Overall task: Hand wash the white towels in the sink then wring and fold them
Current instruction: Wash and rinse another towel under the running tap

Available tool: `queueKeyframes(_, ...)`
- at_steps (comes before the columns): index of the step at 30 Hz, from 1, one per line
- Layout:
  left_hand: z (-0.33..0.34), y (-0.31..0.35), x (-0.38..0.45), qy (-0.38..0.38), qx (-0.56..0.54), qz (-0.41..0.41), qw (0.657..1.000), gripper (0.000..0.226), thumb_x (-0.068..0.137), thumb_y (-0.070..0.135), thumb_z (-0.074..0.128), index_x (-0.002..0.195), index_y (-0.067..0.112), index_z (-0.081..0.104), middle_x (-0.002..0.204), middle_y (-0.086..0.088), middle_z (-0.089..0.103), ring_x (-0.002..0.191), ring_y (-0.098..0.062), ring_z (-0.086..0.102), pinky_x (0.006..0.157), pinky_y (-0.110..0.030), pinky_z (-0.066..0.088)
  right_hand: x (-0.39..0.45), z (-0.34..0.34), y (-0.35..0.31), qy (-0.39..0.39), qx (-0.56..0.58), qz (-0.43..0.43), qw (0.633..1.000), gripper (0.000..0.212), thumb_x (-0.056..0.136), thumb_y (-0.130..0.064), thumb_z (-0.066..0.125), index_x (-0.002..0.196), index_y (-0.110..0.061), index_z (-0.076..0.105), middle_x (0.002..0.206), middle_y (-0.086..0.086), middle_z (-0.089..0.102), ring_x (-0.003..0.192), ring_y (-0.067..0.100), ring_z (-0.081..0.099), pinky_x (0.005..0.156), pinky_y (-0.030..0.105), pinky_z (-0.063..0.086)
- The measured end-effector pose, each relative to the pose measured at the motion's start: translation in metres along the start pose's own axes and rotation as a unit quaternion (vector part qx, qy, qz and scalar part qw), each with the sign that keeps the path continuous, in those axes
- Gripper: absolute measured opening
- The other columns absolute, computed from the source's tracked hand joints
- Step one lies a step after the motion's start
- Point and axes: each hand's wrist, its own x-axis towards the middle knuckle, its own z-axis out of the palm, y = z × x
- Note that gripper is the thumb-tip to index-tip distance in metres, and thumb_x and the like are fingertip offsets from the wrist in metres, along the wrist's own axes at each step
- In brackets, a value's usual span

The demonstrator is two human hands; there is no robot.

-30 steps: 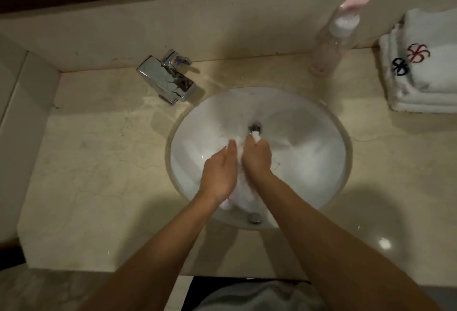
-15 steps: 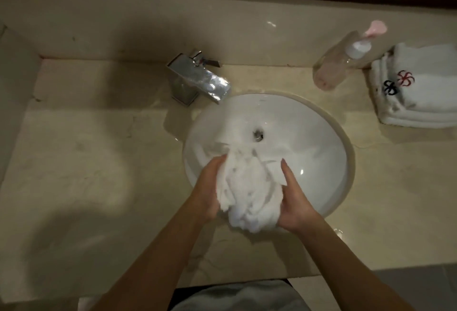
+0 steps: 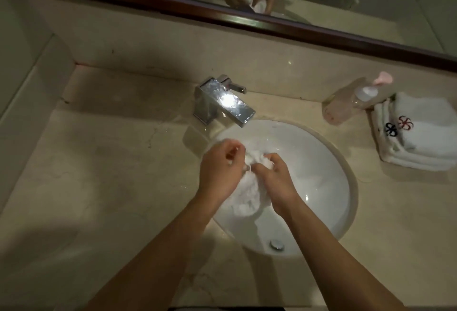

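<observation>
The counter [image 3: 99, 187] stretches away on my left. At the back edge stands the tap [image 3: 222, 103], its spout reaching over the sink [image 3: 329, 177]. Over the basin my left hand [image 3: 220, 170] curls its fingers around one side of the wet towel [image 3: 244, 199]. My right hand [image 3: 274, 174] grips the other side, fingers dug into the cloth. The towel is bunched between my hands, its lower part hanging into the bowl. Right of the sink a soap bottle [image 3: 346, 103] leans near the wall, just beside a stack [image 3: 420, 135] of folded white towels with dark and red emblems.
</observation>
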Motion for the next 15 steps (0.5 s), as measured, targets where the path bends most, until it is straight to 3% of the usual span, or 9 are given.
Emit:
queueKeyframes(3,-0.015,0.036,0.031,0.060,0.047,0.141,0.987,0.019,0.095,0.028,0.055,0.088,0.018,0.069,0.076,0.008,0.068,0.071,-0.009,0.063,0.066,-0.028,0.051,0.008,0.005,-0.006,-0.007,-0.039,-0.019,0.999,0.026,0.093,-0.023,0.067,0.111,-0.010,0.052,0.101,0.012,0.069,0.087,0.023,0.069,0.070,0.032,0.056)
queueKeyframes(6,-0.013,0.063,0.068,0.070,0.172,0.234,0.954,0.025,0.093,0.027,0.050,0.095,0.015,0.071,0.089,0.003,0.072,0.084,-0.016,0.062,0.075,-0.032,0.048,0.014,0.005,-0.001,-0.031,-0.038,-0.009,0.999,0.025,0.093,-0.023,0.067,0.107,-0.011,0.051,0.104,0.015,0.068,0.091,0.028,0.069,0.076,0.038,0.057)
queueKeyframes(8,-0.005,0.074,0.097,0.007,0.334,0.201,0.921,0.029,0.094,0.028,0.044,0.098,0.016,0.070,0.101,-0.002,0.071,0.099,-0.024,0.060,0.091,-0.038,0.043,0.016,0.003,0.007,-0.046,-0.023,0.006,0.999,0.025,0.092,-0.022,0.069,0.106,-0.010,0.052,0.106,0.019,0.068,0.094,0.033,0.068,0.080,0.041,0.056)
queueKeyframes(10,0.003,0.083,0.118,-0.053,0.488,0.143,0.859,0.026,0.094,0.027,0.041,0.092,0.020,0.067,0.107,-0.004,0.070,0.108,-0.026,0.056,0.097,-0.041,0.035,0.020,-0.002,0.016,-0.054,-0.006,0.016,0.998,0.029,0.091,-0.021,0.069,0.110,-0.006,0.053,0.101,0.020,0.066,0.086,0.029,0.065,0.073,0.037,0.052)
queueKeyframes(12,0.008,0.090,0.131,-0.073,0.550,0.119,0.824,0.025,0.095,0.027,0.042,0.096,0.021,0.066,0.110,-0.005,0.067,0.110,-0.027,0.055,0.096,-0.040,0.032,0.025,-0.009,0.021,-0.059,0.012,0.022,0.998,0.032,0.092,-0.022,0.068,0.112,-0.003,0.052,0.094,0.012,0.061,0.081,0.021,0.058,0.068,0.030,0.047)
queueKeyframes(15,0.017,0.090,0.147,-0.098,0.576,0.098,0.806,0.026,0.098,0.028,0.041,0.106,0.015,0.062,0.114,-0.009,0.062,0.107,-0.029,0.056,0.097,-0.040,0.034,0.033,-0.018,0.028,-0.074,0.046,0.033,0.996,0.030,0.093,-0.021,0.067,0.113,-0.005,0.052,0.095,0.005,0.060,0.081,0.016,0.058,0.065,0.023,0.048)
